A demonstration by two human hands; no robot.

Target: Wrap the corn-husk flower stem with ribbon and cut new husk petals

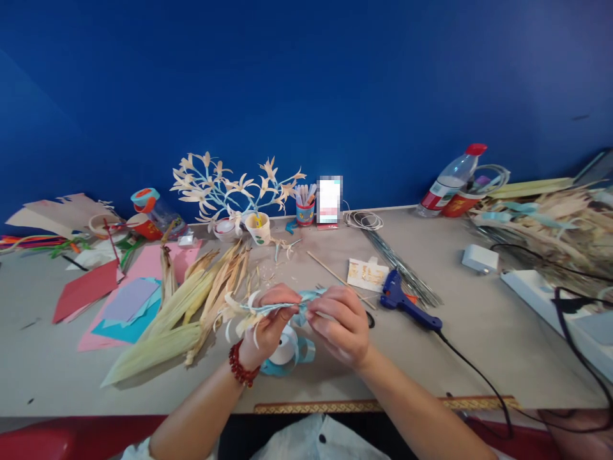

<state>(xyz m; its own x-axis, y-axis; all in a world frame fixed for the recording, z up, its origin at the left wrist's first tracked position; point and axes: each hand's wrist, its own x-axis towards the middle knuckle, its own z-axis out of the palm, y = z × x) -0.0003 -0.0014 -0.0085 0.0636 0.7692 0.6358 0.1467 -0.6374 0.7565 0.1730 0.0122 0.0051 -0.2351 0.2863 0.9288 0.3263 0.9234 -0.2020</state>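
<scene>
My left hand (271, 316) is closed round the stems of a spray of husk flowers (234, 313), whose pale petals stick out to the left past the wrist. The stems are wrapped in light blue ribbon (313, 294). My right hand (340, 322) pinches the ribbon by the stem end, close beside the left fingers; its fingertips partly hide what they grip. Below both hands a roll of the same blue ribbon (280, 365) rests on the table, with a loop loose at its right. A red bead bracelet (241, 365) circles my left wrist.
Corn husks (177, 319) and coloured paper (129, 310) lie on the left. Behind stands a cup (258, 230) of finished flower branches (239, 188). To the right are a blue glue gun (407, 300) with its cord, wires (400, 265), a power strip (536, 306) and a bottle (445, 185).
</scene>
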